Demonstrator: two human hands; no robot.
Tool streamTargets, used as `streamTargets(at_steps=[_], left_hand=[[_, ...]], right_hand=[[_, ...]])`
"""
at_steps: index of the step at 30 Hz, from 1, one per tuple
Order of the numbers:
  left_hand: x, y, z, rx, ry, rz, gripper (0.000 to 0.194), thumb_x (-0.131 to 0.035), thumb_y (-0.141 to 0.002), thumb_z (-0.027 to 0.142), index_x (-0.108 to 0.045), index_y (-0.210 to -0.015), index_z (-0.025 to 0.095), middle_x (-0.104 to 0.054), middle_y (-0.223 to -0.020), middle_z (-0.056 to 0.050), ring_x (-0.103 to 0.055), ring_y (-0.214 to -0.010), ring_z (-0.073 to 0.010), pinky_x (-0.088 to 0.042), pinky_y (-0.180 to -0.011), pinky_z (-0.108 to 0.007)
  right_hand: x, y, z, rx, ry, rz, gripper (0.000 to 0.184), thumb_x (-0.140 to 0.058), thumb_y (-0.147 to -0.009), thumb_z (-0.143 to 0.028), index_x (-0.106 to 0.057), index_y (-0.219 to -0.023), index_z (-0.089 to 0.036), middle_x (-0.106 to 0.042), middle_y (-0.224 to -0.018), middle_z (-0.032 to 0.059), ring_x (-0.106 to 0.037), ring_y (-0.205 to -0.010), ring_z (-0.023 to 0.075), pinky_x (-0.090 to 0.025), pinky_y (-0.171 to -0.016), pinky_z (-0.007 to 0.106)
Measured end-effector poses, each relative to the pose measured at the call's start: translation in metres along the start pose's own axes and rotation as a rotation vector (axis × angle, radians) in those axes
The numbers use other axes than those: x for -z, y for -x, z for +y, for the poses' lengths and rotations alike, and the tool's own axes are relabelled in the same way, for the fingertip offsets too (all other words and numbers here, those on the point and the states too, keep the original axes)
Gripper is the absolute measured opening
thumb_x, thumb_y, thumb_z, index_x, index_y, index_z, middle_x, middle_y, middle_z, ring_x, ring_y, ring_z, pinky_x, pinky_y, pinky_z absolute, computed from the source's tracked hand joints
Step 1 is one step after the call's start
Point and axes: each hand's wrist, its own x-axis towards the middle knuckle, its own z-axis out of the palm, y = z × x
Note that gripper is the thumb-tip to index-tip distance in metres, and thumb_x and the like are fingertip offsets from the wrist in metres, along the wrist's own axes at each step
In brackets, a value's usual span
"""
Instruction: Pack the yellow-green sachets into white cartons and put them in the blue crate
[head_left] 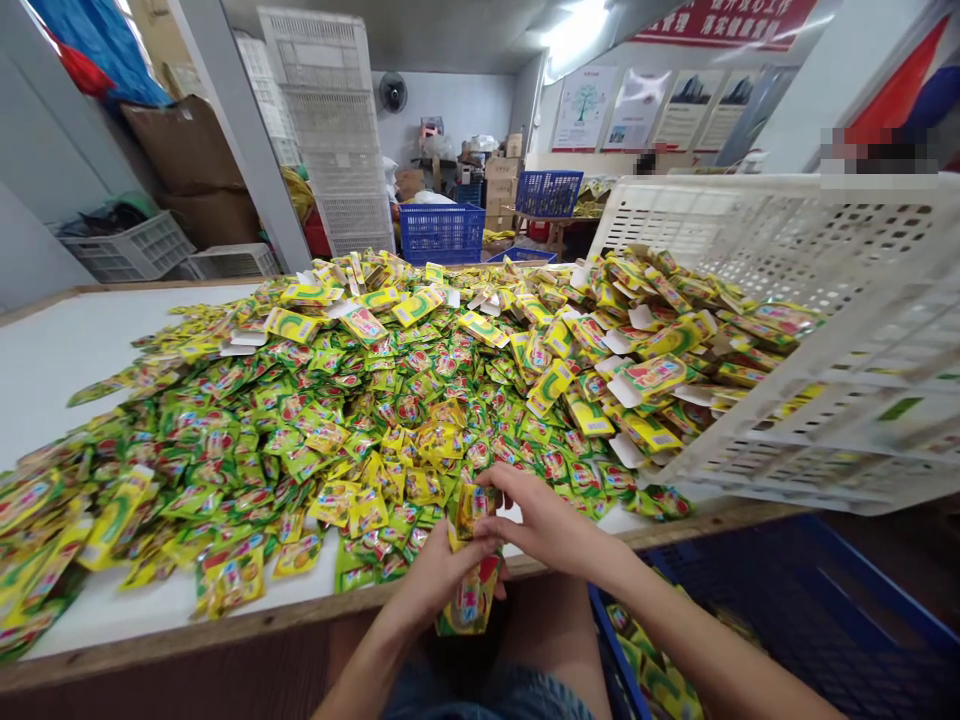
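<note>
Over the table's front edge, my left hand [444, 562] is wrapped round a small yellow and green printed carton [469, 602], held upright. My right hand [534, 518] pinches a yellow sachet [472, 506] at the carton's top end. How far the sachet sits inside the carton is hidden by my fingers. Just beyond both hands lies a wide heap of green sachets [409, 405], with yellow sachets [429, 440] mixed in at its near middle. Flat yellow cartons [551, 387], several with white flaps out, lie on top of the heap.
A white perforated crate [832, 460] leans at the right, cartons spilling from its mouth. Below it, a blue crate [787, 570] holds more packets beside my leg. The white table [52, 345] has a wooden edge [172, 640]. Stacked white crates [334, 130] stand behind.
</note>
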Motion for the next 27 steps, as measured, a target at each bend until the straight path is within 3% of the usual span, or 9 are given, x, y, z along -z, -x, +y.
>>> streamTargets(at_steps=[6,13,17,19,21,24,27], left_hand=[[0.003,-0.005,-0.007,-0.082,-0.045,0.003,0.030,-0.077,-0.060,0.028,-0.056,-0.076,0.014,-0.066,-0.057,-0.001,-0.062,-0.048,-0.0142,-0.049,-0.051,-0.024],[0.003,-0.002,-0.003,-0.033,-0.053,-0.019,0.030,-0.077,-0.059,0.021,-0.055,-0.079,0.014,-0.066,-0.057,0.001,-0.062,-0.049,-0.0138,-0.049,-0.051,-0.025],[0.006,-0.001,0.002,-0.033,-0.026,-0.072,0.031,-0.079,-0.057,0.022,-0.056,-0.078,0.014,-0.066,-0.059,0.000,-0.062,-0.050,-0.0142,-0.050,-0.054,-0.026],[0.008,-0.003,0.003,-0.063,-0.020,-0.093,0.031,-0.079,-0.057,0.023,-0.056,-0.076,0.014,-0.065,-0.060,0.000,-0.061,-0.050,-0.0141,-0.050,-0.054,-0.026],[0.011,-0.005,0.002,-0.101,-0.020,-0.101,0.031,-0.079,-0.058,0.023,-0.057,-0.078,0.014,-0.065,-0.064,0.000,-0.062,-0.053,-0.0138,-0.050,-0.056,-0.026],[0.013,-0.011,0.002,-0.204,-0.047,-0.077,0.036,-0.079,-0.059,0.021,-0.060,-0.089,0.015,-0.067,-0.079,-0.001,-0.063,-0.069,-0.0155,-0.050,-0.068,-0.027],[0.013,-0.020,0.001,-0.323,-0.127,-0.050,0.037,-0.078,-0.059,0.021,-0.062,-0.091,0.015,-0.067,-0.087,-0.004,-0.062,-0.084,-0.0198,-0.048,-0.079,-0.030]], right_hand=[[-0.006,0.000,-0.009,-0.030,0.206,0.052,0.015,-0.062,-0.078,-0.012,-0.052,-0.087,-0.017,-0.056,-0.092,0.0058,-0.049,-0.087,0.0206,-0.042,-0.073,0.032],[-0.011,-0.004,-0.003,0.110,0.429,0.092,0.011,-0.063,-0.080,-0.020,-0.052,-0.079,-0.018,-0.057,-0.083,0.0046,-0.048,-0.082,0.0212,-0.037,-0.074,0.035],[-0.017,-0.003,0.001,0.209,0.413,0.126,0.006,-0.058,-0.083,-0.021,-0.054,-0.080,-0.017,-0.058,-0.080,0.0043,-0.047,-0.080,0.0202,-0.035,-0.076,0.035],[-0.018,0.001,0.000,0.225,0.342,0.114,0.003,-0.054,-0.085,-0.018,-0.056,-0.083,-0.018,-0.059,-0.078,0.0039,-0.048,-0.079,0.0196,-0.035,-0.075,0.034],[-0.017,0.005,-0.003,0.211,0.247,0.124,0.011,-0.049,-0.087,-0.014,-0.057,-0.093,-0.018,-0.062,-0.081,0.0037,-0.049,-0.082,0.0190,-0.034,-0.077,0.034],[-0.013,0.010,-0.011,0.103,0.145,0.177,0.024,-0.049,-0.087,-0.014,-0.053,-0.111,-0.020,-0.065,-0.087,0.0043,-0.052,-0.087,0.0195,-0.033,-0.084,0.037],[-0.010,0.010,-0.019,0.060,0.156,0.136,0.033,-0.054,-0.085,-0.019,-0.049,-0.118,-0.020,-0.066,-0.093,0.0064,-0.054,-0.097,0.0231,-0.030,-0.092,0.042]])
